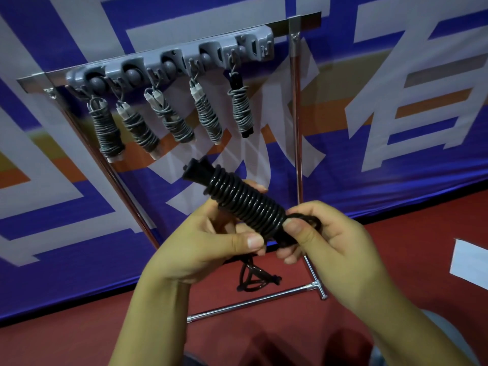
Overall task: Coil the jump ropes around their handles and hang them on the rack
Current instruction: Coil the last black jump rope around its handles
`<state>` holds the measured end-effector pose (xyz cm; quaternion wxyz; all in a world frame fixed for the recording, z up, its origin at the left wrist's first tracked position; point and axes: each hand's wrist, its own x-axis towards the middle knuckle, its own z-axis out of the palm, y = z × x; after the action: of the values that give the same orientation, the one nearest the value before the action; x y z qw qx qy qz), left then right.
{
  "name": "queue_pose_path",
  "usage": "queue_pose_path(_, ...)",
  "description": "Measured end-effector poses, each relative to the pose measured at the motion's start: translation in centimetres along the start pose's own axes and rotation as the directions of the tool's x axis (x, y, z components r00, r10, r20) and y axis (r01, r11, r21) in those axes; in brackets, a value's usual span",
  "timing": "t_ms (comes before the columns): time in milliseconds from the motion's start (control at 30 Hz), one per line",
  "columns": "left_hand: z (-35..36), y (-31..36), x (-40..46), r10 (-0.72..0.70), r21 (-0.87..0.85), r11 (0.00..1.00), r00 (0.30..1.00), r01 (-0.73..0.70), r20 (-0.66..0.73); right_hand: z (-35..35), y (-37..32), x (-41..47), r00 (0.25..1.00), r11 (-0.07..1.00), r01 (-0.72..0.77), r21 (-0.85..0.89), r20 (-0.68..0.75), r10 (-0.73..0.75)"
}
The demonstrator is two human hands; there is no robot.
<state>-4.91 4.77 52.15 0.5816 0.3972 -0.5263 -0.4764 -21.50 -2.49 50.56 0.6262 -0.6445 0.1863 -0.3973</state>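
Five coiled ropes [169, 120] hang on rack [169, 66] — below it, my left hand [211, 241] and right hand [324, 241] grip one black rope [245, 202].

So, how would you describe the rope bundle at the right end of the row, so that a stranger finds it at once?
Find the grey rack on the metal frame before the blue banner. Five coiled ropes hang under it in a row; take the last one on the right. Its handles are black, while the four neighbours show white handle ends.
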Motion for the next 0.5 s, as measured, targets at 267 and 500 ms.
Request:
queue_pose_path(267,0.1,-0.8,0.0,0.029,-0.016,0.999,0.998,-0.03,-0.052,-0.2,-0.7,0.5,0.977,0.957,-0.211,0.199,0.073,0.2)
queue_pose_path(500,1.2,-1.5,0.5,0.102,-0.069,0.992,0.993,-0.106,-0.066,-0.9,-0.1,1.3,0.883,0.807,-0.465,0.365,0.252,0.395)
